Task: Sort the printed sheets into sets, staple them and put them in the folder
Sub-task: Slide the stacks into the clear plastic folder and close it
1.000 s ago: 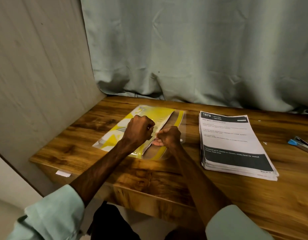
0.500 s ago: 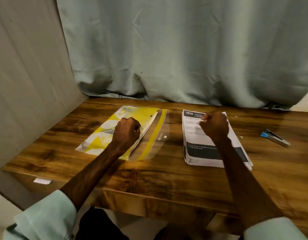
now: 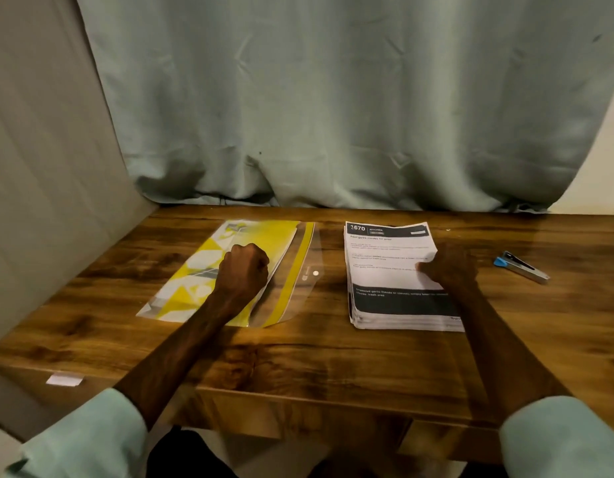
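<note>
**Head view: opening of the sorting step.** A thick stack of white printed sheets (image 3: 388, 267), its top page carrying black bands, lies right of centre on the brown wood-grain table (image 3: 298, 357). The right hand (image 3: 450, 269) sits at the stack's right edge. Its thumb is laid on the top page and its fingers are curled at the side, apparently nipping the uppermost sheets. Blur hides how many sheets are caught.

The left hand (image 3: 245, 267) is well apart from the right. It is closed in a fist and rests on the yellow-and-white patterned plastic folder (image 3: 264, 236). The folder lies flat left of centre, with its clear snap flap (image 3: 309, 270) spread toward the stack. Whether the fist pinches the cover cannot be told. A small blue-and-silver stapler (image 3: 521, 268) lies untouched near the right hand. A grey-green curtain (image 3: 333, 98) hangs behind.

**Technique.** Judged from this layout, no set is yet separated.
- The lift should begin at the edge, with the thumb fanning the pages so that the headers can be read and only matching ones are taken.
- Paper like this probably clings, so a light shearing push should free single sheets better than a straight pull.
- The strip of table between folder and stack suits laying out the sets.
- Each set should be tapped flush before it is stapled at a corner.
- The left hand would serve better steadying the stack.
</note>
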### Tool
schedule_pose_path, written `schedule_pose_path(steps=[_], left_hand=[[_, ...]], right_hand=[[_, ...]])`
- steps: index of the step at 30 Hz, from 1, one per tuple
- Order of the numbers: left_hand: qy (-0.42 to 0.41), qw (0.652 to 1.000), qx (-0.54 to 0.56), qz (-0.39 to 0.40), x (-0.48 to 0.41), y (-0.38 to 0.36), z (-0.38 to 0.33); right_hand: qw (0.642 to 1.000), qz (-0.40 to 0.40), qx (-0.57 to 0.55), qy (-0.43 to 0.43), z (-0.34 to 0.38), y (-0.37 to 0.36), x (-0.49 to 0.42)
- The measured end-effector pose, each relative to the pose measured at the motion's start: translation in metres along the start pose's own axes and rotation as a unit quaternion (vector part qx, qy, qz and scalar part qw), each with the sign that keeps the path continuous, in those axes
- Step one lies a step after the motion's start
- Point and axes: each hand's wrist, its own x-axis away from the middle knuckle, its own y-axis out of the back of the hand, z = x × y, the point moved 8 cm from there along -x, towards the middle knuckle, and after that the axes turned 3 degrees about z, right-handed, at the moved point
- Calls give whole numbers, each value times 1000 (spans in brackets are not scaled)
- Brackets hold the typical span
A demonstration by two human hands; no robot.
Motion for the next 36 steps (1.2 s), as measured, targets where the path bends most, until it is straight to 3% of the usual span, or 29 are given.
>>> schedule_pose_path(steps=[7,18,22,29,36], left_hand=[[3,1000,1,10,0,-7,2],[-11,1000,9,-4,-1,-5,-1],[-9,1000,12,-7,0,-3,-3],[-13,1000,18,-11,0,3,-5],[-3,1000,22,-13,1,4,-2]], right_hand=[[998,-63,5,7,8,18,19],[982,-129,-124,66,13,27,39],[981,-104,-146,73,12,28,39],[969,25,-246,8,0,24,27],[949,77,-302,41,17,41,44]])
